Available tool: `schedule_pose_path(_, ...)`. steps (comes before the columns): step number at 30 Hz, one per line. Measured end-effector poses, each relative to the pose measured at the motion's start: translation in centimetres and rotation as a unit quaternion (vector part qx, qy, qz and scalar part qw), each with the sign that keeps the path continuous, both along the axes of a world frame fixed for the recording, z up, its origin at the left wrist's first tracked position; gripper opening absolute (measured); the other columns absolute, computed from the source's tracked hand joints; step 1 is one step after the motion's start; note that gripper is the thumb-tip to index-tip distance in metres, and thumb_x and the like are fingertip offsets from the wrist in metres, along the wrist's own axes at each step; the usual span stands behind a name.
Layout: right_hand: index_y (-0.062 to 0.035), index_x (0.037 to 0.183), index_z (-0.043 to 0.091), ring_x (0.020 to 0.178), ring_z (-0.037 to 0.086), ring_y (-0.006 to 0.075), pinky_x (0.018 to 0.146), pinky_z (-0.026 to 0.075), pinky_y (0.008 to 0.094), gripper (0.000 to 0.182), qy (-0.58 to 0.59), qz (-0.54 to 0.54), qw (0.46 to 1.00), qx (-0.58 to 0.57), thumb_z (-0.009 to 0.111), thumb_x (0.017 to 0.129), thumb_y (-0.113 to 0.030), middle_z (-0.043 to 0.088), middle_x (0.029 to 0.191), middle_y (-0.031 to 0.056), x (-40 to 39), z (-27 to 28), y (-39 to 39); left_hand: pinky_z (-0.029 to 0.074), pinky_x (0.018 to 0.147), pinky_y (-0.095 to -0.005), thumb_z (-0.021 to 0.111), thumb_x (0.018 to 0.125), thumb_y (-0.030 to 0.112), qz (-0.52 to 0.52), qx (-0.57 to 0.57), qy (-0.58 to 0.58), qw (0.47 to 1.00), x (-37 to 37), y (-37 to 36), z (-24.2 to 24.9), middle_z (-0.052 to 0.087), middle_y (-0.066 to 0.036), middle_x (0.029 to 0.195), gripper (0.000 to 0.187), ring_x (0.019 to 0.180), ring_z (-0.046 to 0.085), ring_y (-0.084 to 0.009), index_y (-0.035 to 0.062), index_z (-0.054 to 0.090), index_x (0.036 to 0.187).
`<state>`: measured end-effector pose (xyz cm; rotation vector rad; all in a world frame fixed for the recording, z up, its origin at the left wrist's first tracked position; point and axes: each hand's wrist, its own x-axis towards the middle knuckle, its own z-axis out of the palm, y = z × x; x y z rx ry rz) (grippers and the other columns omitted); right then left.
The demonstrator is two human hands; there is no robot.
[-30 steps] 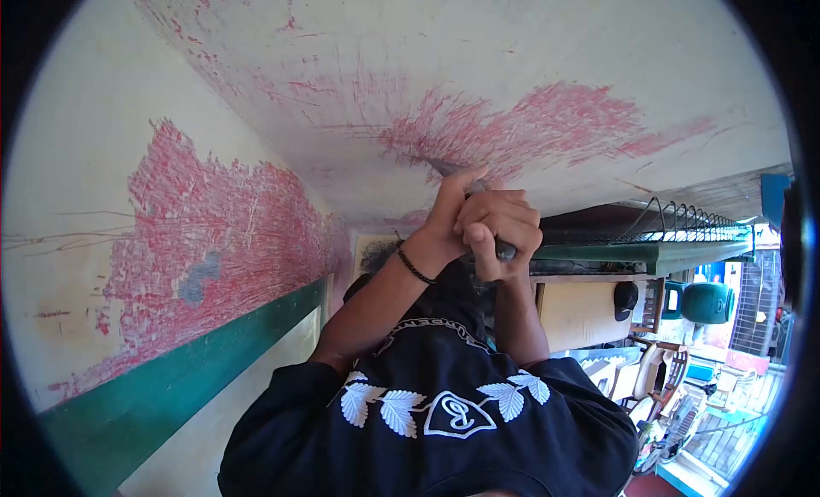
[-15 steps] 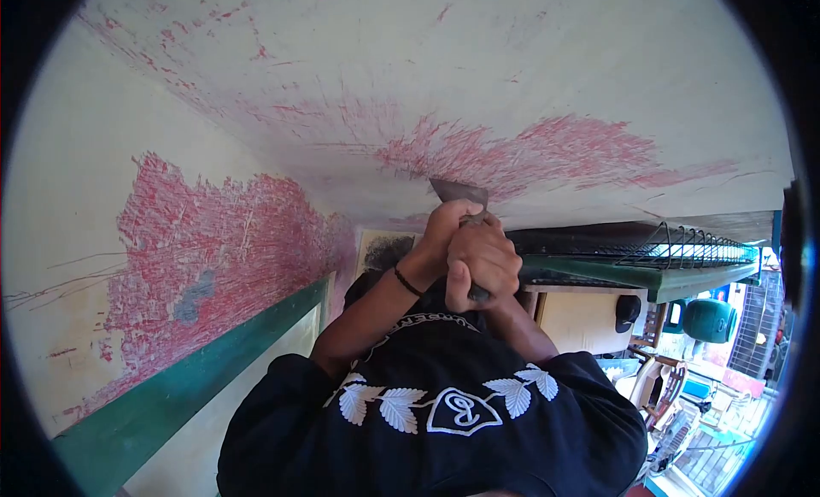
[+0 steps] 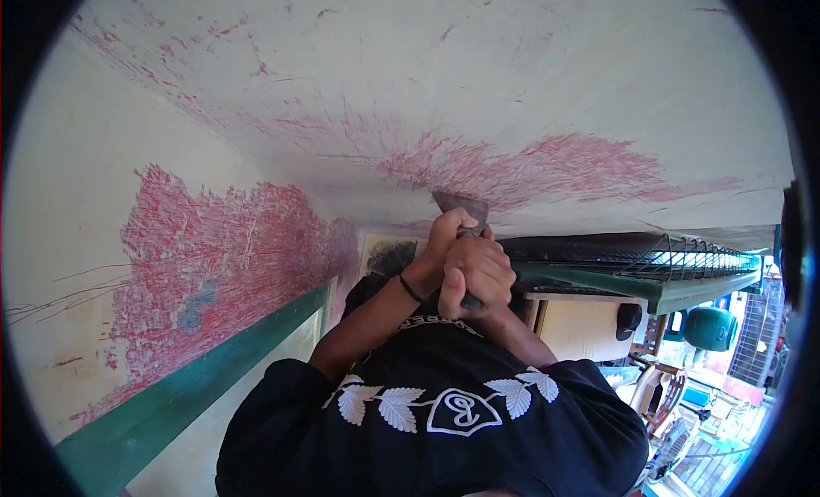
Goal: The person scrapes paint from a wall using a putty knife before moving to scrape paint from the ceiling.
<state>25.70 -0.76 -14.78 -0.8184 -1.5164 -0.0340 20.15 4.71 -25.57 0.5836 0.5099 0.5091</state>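
Note:
A scraper [image 3: 461, 207] with a flat, dark metal blade touches the pale wall at the lower edge of a scratched red patch [image 3: 581, 159]. My left hand [image 3: 444, 235], below a dark wrist bracelet, is closed around the scraper near its blade. Just below it, my right hand [image 3: 480, 270] wraps round the handle, whose end shows under the fingers. Both hands touch each other. To the left, another wall carries a large scraped red area [image 3: 205, 266] with a grey spot.
A green ledge [image 3: 196, 369] runs along the left wall. At the right, a green-edged shelf [image 3: 632, 285] bears a wire rack [image 3: 700, 256]. Beyond it are a dark cap [image 3: 629, 319], a green container [image 3: 711, 329] and wooden chairs [image 3: 662, 390].
Both hands and the scraper have moved slightly down in the view, with the blade lower against the wall. The walls' red patches have also shifted a little downward in the picture.

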Motion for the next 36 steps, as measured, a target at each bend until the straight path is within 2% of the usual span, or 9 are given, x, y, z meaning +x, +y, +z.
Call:
schedule_pose_path(4, 0.0024, 0.062, 0.055, 0.052, 0.063, 0.0261, 0.059, 0.056, 0.0350, 0.014, 0.000, -0.003, 1.000, -0.025, 0.057, 0.076, 0.002, 0.059, 0.060, 0.0107, 0.1, -1.8, 0.1, 0.052, 0.074, -0.0325, 0.045, 0.093, 0.017, -0.049, -0.134, -0.145, 0.979, -0.4, 0.0, -0.4, 0.063, -0.006, 0.071, 0.029, 0.072, 0.063, -0.0170, 0.0051, 0.054, 0.068)
schedule_pose_path(9, -0.0006, 0.062, 0.055, 0.055, 0.064, 0.0262, 0.057, 0.054, 0.0350, 0.013, 0.003, 0.019, 0.999, -0.030, 0.061, 0.073, 0.004, 0.061, 0.063, 0.0111, 0.3, 0.7, -0.3, 0.052, 0.071, -0.0317, 0.047, 0.093, 0.018, 0.028, -0.001, 0.036, 0.999, 1.1, -0.9, -6.8, 0.060, -0.004, 0.069, 0.027, 0.069, 0.063, -0.0172, 0.0050, 0.054, 0.070)
schedule_pose_path(17, -0.0008, 0.062, 0.054, 0.053, 0.064, 0.0252, 0.056, 0.056, 0.0360, 0.012, -0.023, 0.001, 1.000, 0.009, 0.061, 0.072, 0.003, 0.059, 0.061, 0.0091, 0.7, 0.2, -0.4, 0.054, 0.068, -0.0330, 0.051, 0.089, 0.020, 0.032, -0.083, 0.012, 0.996, -0.2, -0.3, 5.8, 0.063, -0.008, 0.072, 0.024, 0.069, 0.065, -0.0191, 0.0048, 0.056, 0.072)
schedule_pose_path(21, -0.0009, 0.064, 0.054, 0.054, 0.063, 0.0248, 0.057, 0.055, 0.0355, 0.011, -0.014, 0.021, 1.000, 0.004, 0.060, 0.073, 0.003, 0.060, 0.062, 0.0092, 0.4, -1.8, -0.2, 0.054, 0.069, -0.0343, 0.050, 0.089, 0.026, 0.012, -0.148, -0.024, 0.989, -0.4, 0.3, 2.1, 0.067, -0.010, 0.077, 0.029, 0.067, 0.064, -0.0210, 0.0023, 0.061, 0.078)
schedule_pose_path(26, -0.0001, 0.067, 0.056, 0.055, 0.064, 0.0249, 0.058, 0.055, 0.0348, 0.011, -0.024, -0.006, 1.000, 0.007, 0.058, 0.077, 0.003, 0.061, 0.064, 0.0101, 0.6, 1.1, -0.6, 0.054, 0.074, -0.0350, 0.050, 0.090, 0.032, -0.031, -0.084, -0.028, 0.996, -1.2, -0.1, 6.3, 0.069, -0.012, 0.081, 0.035, 0.072, 0.065, -0.0230, 0.0003, 0.063, 0.083)
schedule_pose_path(29, -0.0005, 0.068, 0.056, 0.055, 0.064, 0.0250, 0.058, 0.056, 0.0351, 0.010, -0.019, -0.035, 0.999, -0.006, 0.058, 0.077, 0.003, 0.061, 0.063, 0.0097, 0.3, -0.7, -0.3, 0.053, 0.077, -0.0347, 0.049, 0.092, 0.027, -0.030, -0.169, -0.028, 0.985, -1.7, 0.2, 5.3, 0.069, -0.013, 0.080, 0.032, 0.076, 0.065, -0.0223, -0.0001, 0.064, 0.083)
schedule_pose_path(31, -0.0017, 0.067, 0.056, 0.055, 0.064, 0.0249, 0.058, 0.055, 0.0348, 0.011, -0.010, -0.033, 0.999, -0.006, 0.059, 0.076, 0.003, 0.061, 0.063, 0.0092, 0.5, -0.8, -0.3, 0.052, 0.075, -0.0351, 0.049, 0.093, 0.023, 0.063, 0.211, 0.120, 0.968, -2.3, -0.8, 7.8, 0.068, -0.013, 0.079, 0.029, 0.075, 0.065, -0.0209, 0.0001, 0.063, 0.082)
schedule_pose_path(33, -0.0037, 0.063, 0.054, 0.054, 0.063, 0.0245, 0.057, 0.054, 0.0337, 0.014, 0.004, -0.008, 1.000, 0.005, 0.061, 0.073, 0.003, 0.061, 0.063, 0.0085, 0.6, 0.9, -0.8, 0.051, 0.073, -0.0355, 0.051, 0.093, 0.019, 0.118, 0.396, 0.197, 0.889, -2.6, -1.8, 8.5, 0.068, -0.014, 0.078, 0.024, 0.074, 0.064, -0.0208, 0.0007, 0.062, 0.081)
schedule_pose_path(36, -0.0022, 0.063, 0.055, 0.054, 0.064, 0.0243, 0.059, 0.054, 0.0345, 0.015, -0.008, -0.043, 0.999, -0.028, 0.063, 0.074, 0.004, 0.062, 0.063, 0.0095, 0.2, -2.7, -0.3, 0.048, 0.068, -0.0362, 0.057, 0.090, 0.017, 0.114, 0.419, 0.205, 0.877, -2.6, -0.9, 3.9, 0.066, -0.014, 0.076, 0.018, 0.069, 0.061, -0.0236, 0.0021, 0.061, 0.080)
